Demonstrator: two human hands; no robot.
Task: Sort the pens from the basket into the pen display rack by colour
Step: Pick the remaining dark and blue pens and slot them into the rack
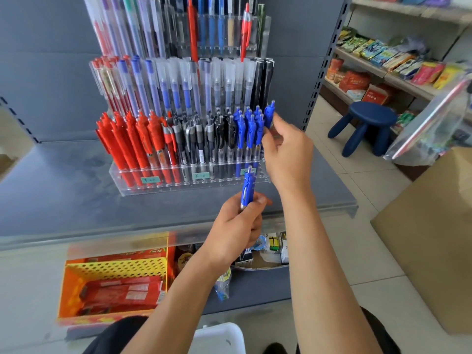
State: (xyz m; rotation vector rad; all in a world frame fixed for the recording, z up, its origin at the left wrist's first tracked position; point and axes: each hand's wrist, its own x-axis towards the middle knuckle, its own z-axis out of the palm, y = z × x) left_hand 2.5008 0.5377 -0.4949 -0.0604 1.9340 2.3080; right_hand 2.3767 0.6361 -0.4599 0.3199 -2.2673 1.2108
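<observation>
The right hand [286,149] pinches a blue pen [269,113] by its lower barrel, fingers curled round it. The pen stands nearly upright, clicker end up, at the right end of the rack's [117,172] bottom tier, just beside the blue pens [249,134] already standing there. Its tip is hidden behind the fingers, so I cannot tell if it has entered a slot. The move seems to turn on this: the pen's long axis already matches its racked neighbours, and the free slots probably lie straight below the grip, so a short downward push should seat it. The left hand [235,228] is in front of the rack, lower and nearer the person, and grips a second pen [247,189], also blue, upright by its lower half. It is well placed to follow into the same group. Further left on that tier stand the black pens [204,136], then the red pens [127,141]. The tight blue cluster is the only thing crowding the entry. A blue stool [367,123] stands well to the right of the rack.
</observation>
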